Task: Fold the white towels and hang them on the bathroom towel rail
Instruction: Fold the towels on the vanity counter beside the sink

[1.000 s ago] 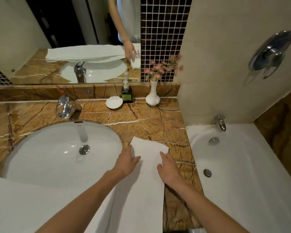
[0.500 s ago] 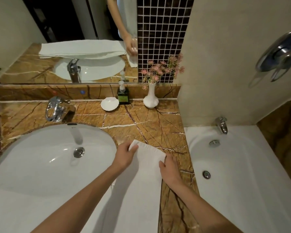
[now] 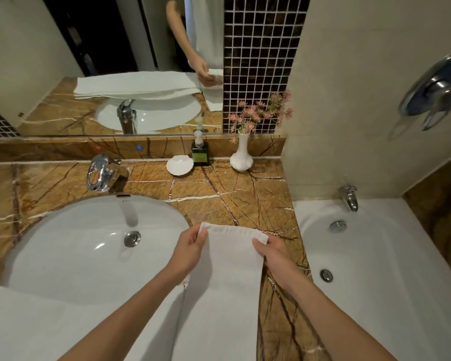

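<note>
At lower centre, the towel [image 3: 229,277] is pinched at its far corners by the left hand [image 3: 188,252] and right hand [image 3: 276,254], raised off the counter [image 3: 219,186] where it earlier lay flat. The label on the bottle [image 3: 200,152] cannot be read.

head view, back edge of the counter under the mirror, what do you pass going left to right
sink tap → soap dish → soap bottle → vase → bath tap

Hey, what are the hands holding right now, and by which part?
Both hold the white towel by its far end: the left hand pinches the far left corner, the right hand the far right corner.
</note>
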### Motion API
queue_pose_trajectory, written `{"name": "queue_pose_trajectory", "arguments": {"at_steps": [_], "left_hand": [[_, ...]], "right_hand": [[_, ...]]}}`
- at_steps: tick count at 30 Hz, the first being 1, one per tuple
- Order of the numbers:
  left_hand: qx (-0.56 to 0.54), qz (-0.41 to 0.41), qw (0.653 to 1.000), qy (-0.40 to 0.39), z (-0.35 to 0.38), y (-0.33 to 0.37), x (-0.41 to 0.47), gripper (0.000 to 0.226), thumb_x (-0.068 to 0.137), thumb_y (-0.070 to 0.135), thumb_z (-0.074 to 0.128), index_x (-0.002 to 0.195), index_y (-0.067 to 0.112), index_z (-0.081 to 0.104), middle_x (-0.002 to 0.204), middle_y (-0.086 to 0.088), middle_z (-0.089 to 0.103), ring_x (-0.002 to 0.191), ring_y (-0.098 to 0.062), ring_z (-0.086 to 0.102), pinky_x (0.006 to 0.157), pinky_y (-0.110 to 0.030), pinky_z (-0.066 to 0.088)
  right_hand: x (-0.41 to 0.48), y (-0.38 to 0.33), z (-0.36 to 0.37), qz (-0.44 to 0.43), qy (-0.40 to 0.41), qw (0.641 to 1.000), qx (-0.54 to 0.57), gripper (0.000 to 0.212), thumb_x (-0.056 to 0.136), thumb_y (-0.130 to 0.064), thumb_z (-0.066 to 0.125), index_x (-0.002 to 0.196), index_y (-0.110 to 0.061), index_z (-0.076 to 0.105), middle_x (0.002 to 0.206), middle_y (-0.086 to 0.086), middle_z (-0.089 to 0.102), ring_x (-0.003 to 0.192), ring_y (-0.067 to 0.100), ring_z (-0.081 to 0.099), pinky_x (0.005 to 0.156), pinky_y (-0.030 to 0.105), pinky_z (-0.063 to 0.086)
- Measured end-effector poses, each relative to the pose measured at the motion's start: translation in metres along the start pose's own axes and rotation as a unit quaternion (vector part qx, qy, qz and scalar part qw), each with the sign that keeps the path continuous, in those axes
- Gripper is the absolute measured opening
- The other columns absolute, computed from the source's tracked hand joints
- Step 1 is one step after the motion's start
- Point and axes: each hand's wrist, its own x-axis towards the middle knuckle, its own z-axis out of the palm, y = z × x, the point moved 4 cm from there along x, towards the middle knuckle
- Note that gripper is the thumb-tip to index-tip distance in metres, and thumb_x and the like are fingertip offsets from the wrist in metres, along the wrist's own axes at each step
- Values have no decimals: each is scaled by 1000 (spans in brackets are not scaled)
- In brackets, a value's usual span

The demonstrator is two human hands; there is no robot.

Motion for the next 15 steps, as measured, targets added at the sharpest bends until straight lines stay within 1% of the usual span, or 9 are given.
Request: {"name": "queue_pose_trajectory", "arguments": {"at_steps": [1,3,4,6,7,9,11,13,15], "left_hand": [[-3,-6,1000,1,0,-1,-1,35,101,22,44,67,24,53,61,8,43,59,-8,39,57,-24,30],[-18,-12,1000,-4,0,-4,-3,29,100,23,45,77,9,55,68,-5,48,65,-15,45,62,-31,34],[-25,-19,999,-7,-1,-5,-4,27,99,23,47,82,6,59,71,-7,54,66,-17,50,63,-32,38],[-42,-26,999,-12,-2,-6,-5,16,96,20,54,94,10,66,79,-2,69,70,-15,65,61,-27,48],[-45,-27,999,-10,-4,-5,-6,12,95,17,56,95,13,68,77,3,72,68,-12,67,58,-23,49],[-46,-23,999,5,-8,-1,-11,14,95,15,56,86,15,67,62,10,67,56,-4,62,49,-15,44],[-45,-14,999,25,-15,5,-16,20,96,16,55,78,15,64,55,11,61,50,0,55,47,-14,40],[-47,-9,997,55,-24,12,-22,23,96,19,54,80,8,64,63,4,62,58,-6,56,54,-20,42],[-44,-4,995,93,-39,18,-30,30,97,24,51,80,1,61,70,-8,58,65,-15,53,60,-30,41]], "right_hand": [[-2,-1,1,-7,8,1000,0,13,92,-10,62,97,-17,72,95,4,76,86,21,73,63,25,57],[-6,-4,1,-21,32,999,-6,13,91,-7,64,98,-15,71,92,4,76,84,21,73,63,27,58],[-8,-5,1,-28,42,999,-11,13,90,-7,64,99,-14,70,91,4,76,83,21,73,64,29,58],[-11,-9,3,-42,47,998,-24,12,90,-8,65,98,-15,69,90,3,76,83,20,73,67,31,59],[-12,-11,4,-48,45,997,-33,11,90,-8,65,97,-16,69,90,2,76,83,20,73,69,33,60],[-13,-16,9,-61,40,996,-44,10,90,-10,65,97,-17,69,90,1,76,84,21,73,72,35,60],[-13,-23,16,-78,32,995,-44,10,91,-12,65,98,-17,69,92,3,76,85,21,73,74,37,60],[-10,-33,29,-103,19,993,-55,7,92,-13,63,96,-14,69,92,8,75,82,22,71,74,40,58],[-5,-45,48,-133,10,988,-75,12,94,-15,60,87,-8,67,82,15,69,71,22,62,66,40,52]]}}
